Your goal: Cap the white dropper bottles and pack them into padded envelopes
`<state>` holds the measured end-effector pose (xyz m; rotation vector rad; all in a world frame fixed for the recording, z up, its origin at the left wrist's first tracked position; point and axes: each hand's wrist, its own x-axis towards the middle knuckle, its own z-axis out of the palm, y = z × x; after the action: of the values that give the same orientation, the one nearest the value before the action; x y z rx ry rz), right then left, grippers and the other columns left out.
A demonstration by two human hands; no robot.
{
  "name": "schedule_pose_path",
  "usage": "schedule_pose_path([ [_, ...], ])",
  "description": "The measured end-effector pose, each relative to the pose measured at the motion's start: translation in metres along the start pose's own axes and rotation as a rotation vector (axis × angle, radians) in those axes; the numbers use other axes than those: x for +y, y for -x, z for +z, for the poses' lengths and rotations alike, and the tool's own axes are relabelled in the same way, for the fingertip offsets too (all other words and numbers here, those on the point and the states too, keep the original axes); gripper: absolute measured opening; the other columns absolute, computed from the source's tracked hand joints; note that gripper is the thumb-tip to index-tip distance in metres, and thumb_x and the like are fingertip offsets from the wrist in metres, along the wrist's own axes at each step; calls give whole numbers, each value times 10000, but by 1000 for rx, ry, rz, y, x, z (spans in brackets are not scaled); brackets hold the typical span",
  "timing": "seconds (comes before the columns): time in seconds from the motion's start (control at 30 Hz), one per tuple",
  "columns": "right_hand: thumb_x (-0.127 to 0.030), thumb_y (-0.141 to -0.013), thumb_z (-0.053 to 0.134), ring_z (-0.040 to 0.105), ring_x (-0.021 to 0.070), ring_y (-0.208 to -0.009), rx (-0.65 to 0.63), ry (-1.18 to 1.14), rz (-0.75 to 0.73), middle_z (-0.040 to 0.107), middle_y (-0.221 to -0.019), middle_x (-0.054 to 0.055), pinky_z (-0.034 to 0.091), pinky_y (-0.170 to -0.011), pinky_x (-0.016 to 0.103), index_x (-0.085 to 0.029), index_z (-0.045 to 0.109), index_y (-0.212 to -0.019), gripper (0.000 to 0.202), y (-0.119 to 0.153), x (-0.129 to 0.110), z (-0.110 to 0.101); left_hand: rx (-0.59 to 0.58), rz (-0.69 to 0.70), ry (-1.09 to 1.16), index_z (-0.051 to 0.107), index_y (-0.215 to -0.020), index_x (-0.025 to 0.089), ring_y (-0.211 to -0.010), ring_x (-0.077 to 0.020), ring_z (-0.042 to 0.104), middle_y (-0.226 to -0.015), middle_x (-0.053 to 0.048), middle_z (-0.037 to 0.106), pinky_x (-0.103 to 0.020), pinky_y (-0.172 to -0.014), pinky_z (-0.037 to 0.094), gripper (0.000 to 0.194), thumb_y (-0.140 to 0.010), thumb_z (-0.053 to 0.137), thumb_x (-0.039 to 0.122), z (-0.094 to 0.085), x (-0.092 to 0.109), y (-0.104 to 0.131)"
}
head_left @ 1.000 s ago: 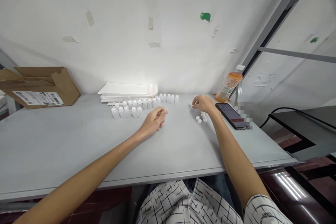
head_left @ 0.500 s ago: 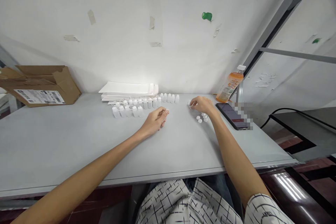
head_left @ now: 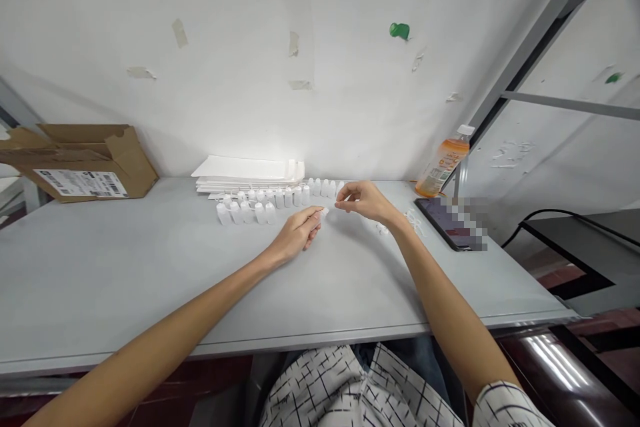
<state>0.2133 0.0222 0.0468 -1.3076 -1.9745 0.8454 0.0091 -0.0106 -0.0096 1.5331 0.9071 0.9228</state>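
Note:
My left hand (head_left: 297, 235) is closed around a small white plastic bottle (head_left: 324, 215), whose top end sticks out past the thumb. Close to that end, a little to the right and above the table, my right hand (head_left: 366, 201) has its thumb and forefinger pinched together. Whatever sits between those fingertips is too small to make out. Beyond my left hand, several matching small bottles (head_left: 260, 213) stand upright in rows. Small white caps (head_left: 383, 229) and thin white pieces (head_left: 414, 221) lie on the table, partly behind my right forearm.
A stack of white flat envelopes or cards (head_left: 245, 168) lies against the wall behind the bottles. An open cardboard box (head_left: 95, 163) is at the left. On the right are an orange drink bottle (head_left: 444, 163) and a phone (head_left: 445, 223) on the grey table (head_left: 320, 300).
My right hand has moved left from the loose caps to beside my left hand. The small bottle's end now shows more clearly at my left fingertips.

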Motion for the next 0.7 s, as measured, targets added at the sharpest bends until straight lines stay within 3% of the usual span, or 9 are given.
schedule_pose_path([
  [0.4,-357,-717,734,639,168,-716,-166,-158,-41,678,-709,49,442,-526,236,-155,691,-781,217,2,-3,7,38,21,-58,612,-1192,138,-507,-88,425,-681,19,462,-215,-462,385,421,-943,445,433,-1,-3,-1],
  [0.57,-341,-778,685,673,178,-711,-170,-160,-72,681,-722,57,461,-519,237,-145,686,-784,196,4,-7,9,49,48,-122,621,-1190,157,-496,-89,415,-677,22,454,-226,-473,382,426,-948,447,461,-3,-5,-2],
  [0.7,-261,-748,708,693,170,-689,-150,-218,-35,702,-835,58,467,-501,221,-162,650,-919,206,3,-6,10,76,100,-239,640,-1193,158,-540,-100,442,-794,-27,552,-234,-491,390,435,-937,480,470,-3,-6,-3],
])
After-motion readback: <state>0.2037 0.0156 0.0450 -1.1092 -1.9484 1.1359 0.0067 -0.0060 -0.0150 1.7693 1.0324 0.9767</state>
